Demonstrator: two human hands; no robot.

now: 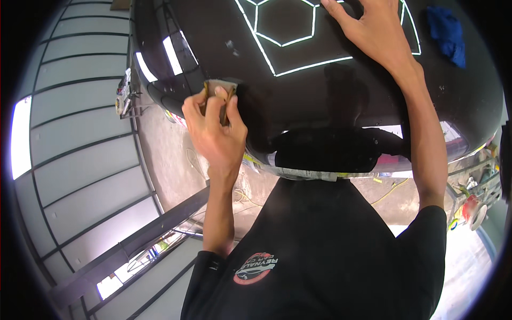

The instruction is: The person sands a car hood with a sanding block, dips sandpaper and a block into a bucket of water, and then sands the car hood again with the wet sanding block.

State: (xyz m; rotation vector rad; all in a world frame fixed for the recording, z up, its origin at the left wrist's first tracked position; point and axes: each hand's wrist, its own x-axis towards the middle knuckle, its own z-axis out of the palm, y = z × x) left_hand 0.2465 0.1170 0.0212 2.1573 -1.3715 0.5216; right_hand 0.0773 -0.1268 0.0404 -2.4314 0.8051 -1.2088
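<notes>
My left hand point(216, 125) pinches a small folded piece of sandpaper point(221, 85), grey on its face with tan-brown edges. It is pressed to the glossy black car panel point(320, 101), left of the middle. My right hand point(376, 26) lies on the same panel farther off to the right, thumb spread out and no object visible under it. Its other fingertips are cut off by the top edge of the view. Bright tube lights reflect in the panel as a hexagon and long lines.
A crumpled blue cloth point(447, 34) lies on the panel at the far right. Printed masking paper point(306, 174) lines the panel's near edge. At right stands a rack with a red and white item point(472, 209). A yellow hose point(392, 192) runs along the floor.
</notes>
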